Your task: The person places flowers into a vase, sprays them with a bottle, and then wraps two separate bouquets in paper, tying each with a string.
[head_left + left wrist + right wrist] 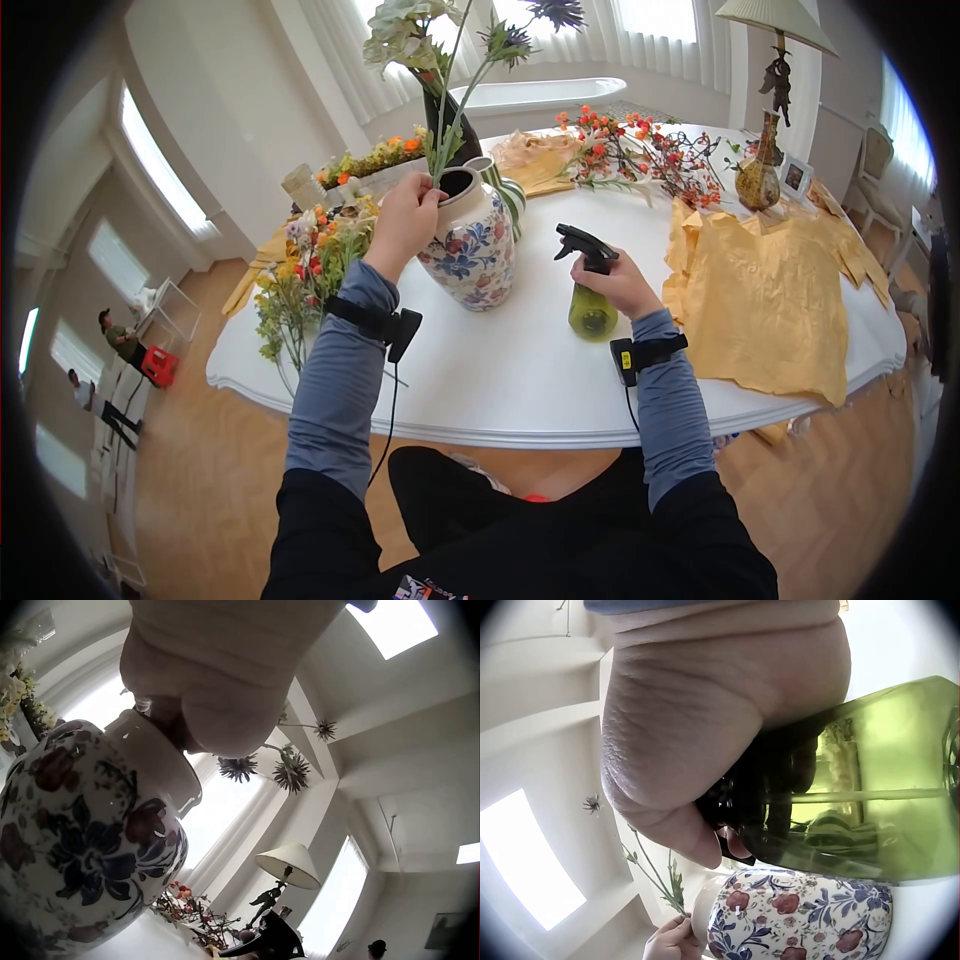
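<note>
My left hand (405, 225) is at the mouth of a white vase (475, 250) painted with blue and red flowers. Its fingers pinch the green stems of tall artificial flowers (445, 110), white and spiky purple blooms, beside the rim. In the right wrist view those stems (656, 874) rise from the fingers. My right hand (625, 285) grips a green see-through spray bottle (592, 315) round its neck, just under the black trigger head (585, 245). The bottle is tilted, its base toward me, to the right of the vase. In the left wrist view my palm hides the stems' lower part.
Mixed flowers (310, 270) lie left of the vase. Behind it stand a green-striped vase (510, 195) and a dark vase (460, 130). Red-berry branches (650, 160) lie at the back, a yellow cloth (765, 310) at right. A brown glass vase (758, 180) stands near a lamp (780, 45).
</note>
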